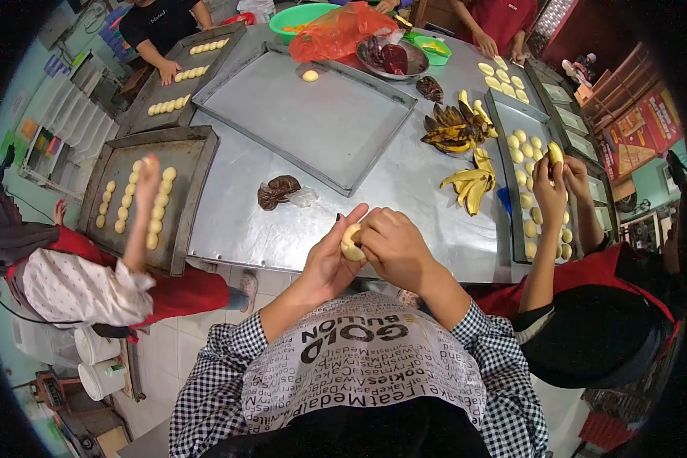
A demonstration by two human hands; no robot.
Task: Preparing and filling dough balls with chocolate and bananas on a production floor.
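Close in front of me, a pale yellow piece of dough [351,243] rests in my left hand [330,256], its fingers curled around it. My right hand [395,243] pinches the dough's right side, so part of it is covered. Both hands are held up at the table's near edge. On the steel table beyond them lies a clear plastic bag of dark brown filling [278,191]. Further off is a large metal tray [305,122] with a single dough ball [310,75] near its far side.
Left, a person reaches over a tray of dough balls [160,200]. Right, another person holds a peeled banana [556,153] above a tray of dough balls [530,227]. Banana peels [472,179], a red plastic bag [340,32] and a metal bowl [393,72] sit across the table.
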